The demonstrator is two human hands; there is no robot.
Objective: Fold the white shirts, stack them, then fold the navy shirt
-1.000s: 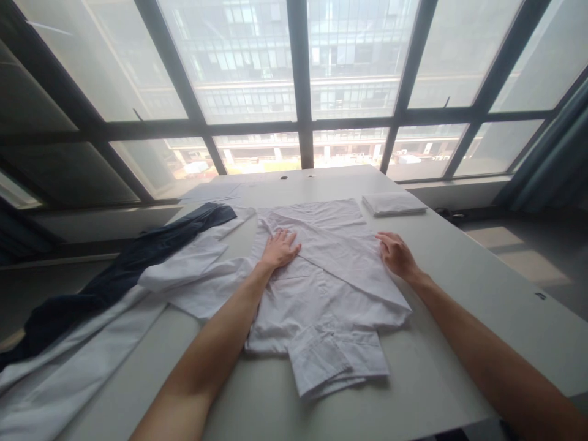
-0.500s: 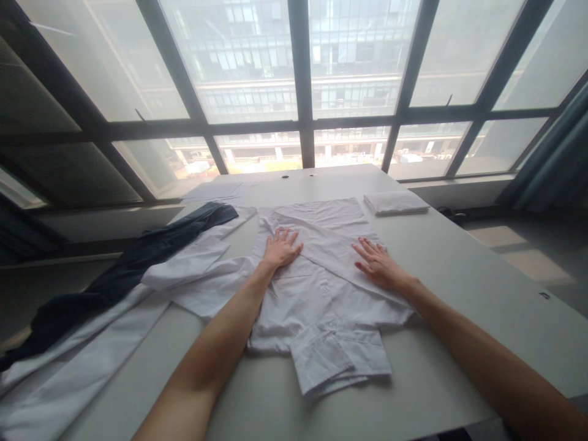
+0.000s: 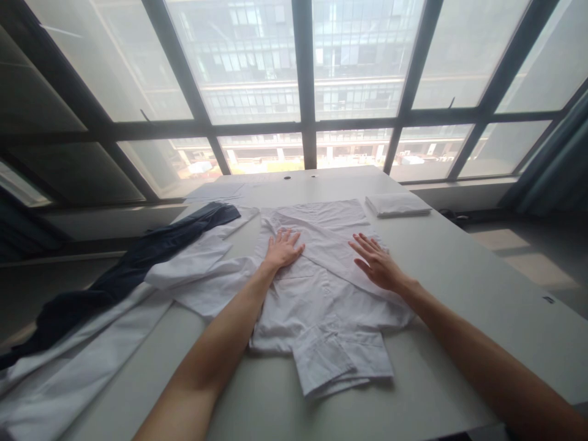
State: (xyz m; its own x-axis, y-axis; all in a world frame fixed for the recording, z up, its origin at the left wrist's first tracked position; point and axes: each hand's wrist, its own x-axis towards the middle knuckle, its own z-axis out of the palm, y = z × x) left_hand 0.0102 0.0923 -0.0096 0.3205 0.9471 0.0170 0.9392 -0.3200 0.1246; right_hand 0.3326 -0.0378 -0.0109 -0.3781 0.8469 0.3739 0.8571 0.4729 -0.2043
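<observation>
White shirt (image 3: 321,288) lies part-folded mid-tabletop (image 3: 459,275). Left hand (image 3: 283,249) and right hand (image 3: 377,264) are pressed flat on it, fingers spread, nothing gripped. Folded sleeve could be dragged askew or creased if either palm is slid; the cuff near the front edge could be unfolded.

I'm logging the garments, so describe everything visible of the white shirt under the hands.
The white shirt looks like thin, creased woven cotton. It lies flat and partly folded on the pale table, a cuffed sleeve laid across its near edge. The left hand and right hand press on it, palms down, fingers spread.
</observation>
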